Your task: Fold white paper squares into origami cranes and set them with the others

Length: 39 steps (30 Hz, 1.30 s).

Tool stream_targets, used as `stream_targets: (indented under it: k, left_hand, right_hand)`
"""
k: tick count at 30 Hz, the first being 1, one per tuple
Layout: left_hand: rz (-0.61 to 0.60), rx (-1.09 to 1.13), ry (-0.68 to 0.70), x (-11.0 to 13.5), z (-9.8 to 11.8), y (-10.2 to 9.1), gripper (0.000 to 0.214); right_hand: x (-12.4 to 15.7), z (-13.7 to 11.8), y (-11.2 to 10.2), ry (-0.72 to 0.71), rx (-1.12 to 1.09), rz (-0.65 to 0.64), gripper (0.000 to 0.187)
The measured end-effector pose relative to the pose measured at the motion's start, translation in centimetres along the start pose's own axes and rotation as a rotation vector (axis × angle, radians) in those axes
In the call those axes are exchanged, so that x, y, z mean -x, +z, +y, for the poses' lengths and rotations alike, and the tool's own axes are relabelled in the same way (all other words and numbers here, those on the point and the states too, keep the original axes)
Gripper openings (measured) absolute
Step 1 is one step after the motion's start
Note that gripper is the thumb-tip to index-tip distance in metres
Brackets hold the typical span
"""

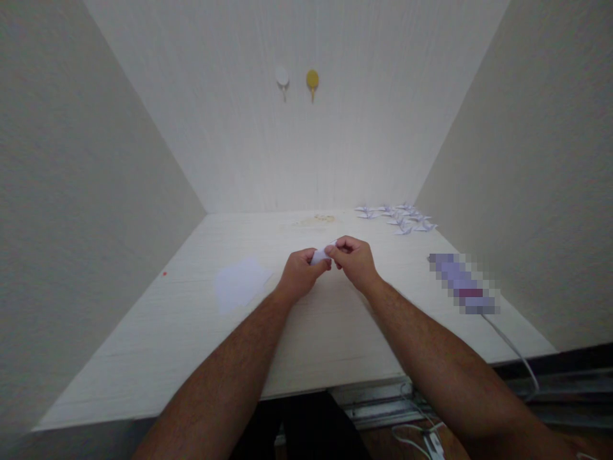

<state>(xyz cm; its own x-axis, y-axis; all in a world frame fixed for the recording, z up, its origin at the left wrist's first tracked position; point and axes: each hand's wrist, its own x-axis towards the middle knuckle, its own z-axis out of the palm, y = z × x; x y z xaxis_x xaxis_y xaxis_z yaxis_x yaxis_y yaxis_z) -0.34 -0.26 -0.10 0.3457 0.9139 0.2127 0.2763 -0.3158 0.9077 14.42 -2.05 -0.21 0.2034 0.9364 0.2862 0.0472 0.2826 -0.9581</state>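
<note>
Above the middle of the white table (201, 332), both my hands hold one small piece of folded white paper (319, 256). My left hand (301, 273) grips its left end, thumb on the near side. With thumb and fingers, my right hand (353, 259) pinches the upper right part of the paper. The fingers cover much of it, so its exact folded form cannot be made out. To the left of my left hand, flat white paper sheets (239, 281) lie on the tabletop.
Several folded white paper cranes (402, 220) stand at the back right. A blurred-out object (460, 281) with a cable (512, 348) lies at the right. A white hook (282, 78) and a yellow hook (312, 79) are on the back wall. Walls enclose both sides.
</note>
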Motion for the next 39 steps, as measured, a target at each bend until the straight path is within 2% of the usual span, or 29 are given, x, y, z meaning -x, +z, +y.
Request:
stream_targets:
  k: [4,10,19,25,32,39]
  left_hand:
    - [-0.018,0.024,-0.025,0.05,0.21,-0.16,0.019]
    - [-0.037,0.088,-0.047,0.10,0.24,-0.31,0.022]
    - [-0.099,0.072,-0.065,0.12,0.16,-0.61,0.023]
    - [-0.117,0.099,-0.065,0.10,0.05,-0.54,0.024]
    - [0.019,0.272,-0.027,-0.11,-0.35,0.01,0.026]
    - [0.095,0.290,-0.101,-0.01,0.00,0.01,0.027]
  right_hand:
    - [0.04,-0.31,-0.10,0.010,0.012,-0.016,0.027]
    - [0.27,-0.87,-0.14,0.039,0.038,-0.111,0.030]
    - [0.16,-0.79,-0.35,0.039,-0.006,0.013,0.025]
    - [0.27,-0.50,-0.32,0.004,-0.042,0.020,0.022]
    - [0.13,-0.74,-0.31,-0.023,0.022,0.055,0.021]
    - [-0.35,-0.42,-0.47,0.005,-0.144,0.119,0.020]
